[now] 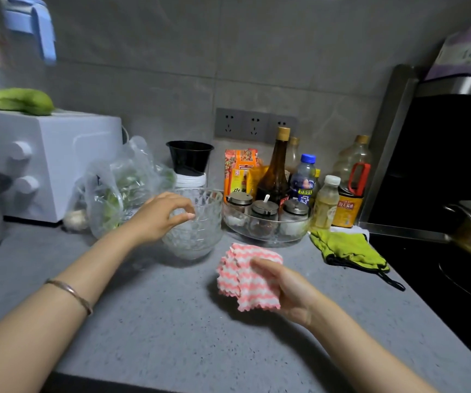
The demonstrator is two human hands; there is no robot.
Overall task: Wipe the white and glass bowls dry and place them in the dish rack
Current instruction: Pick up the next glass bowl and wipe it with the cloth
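A stack of cut-glass bowls (200,234) stands on the grey counter (157,321) near the back. My left hand (159,217) hovers at the stack's near-left rim, fingers curled and apart, thumb and forefinger close to the top bowl's edge; I cannot tell whether they touch it. My right hand (288,290) is in front of the stack and to its right, holding a folded pink-and-white striped cloth (245,279) just above the counter. No white bowl and no dish rack are in view.
A clear tray (268,236) of spice jars and several bottles (277,171) stand right of the bowls. A green mitt (345,248) lies by the black stove (455,265). A plastic bag of greens (115,191) and a white oven (58,157) sit at the left.
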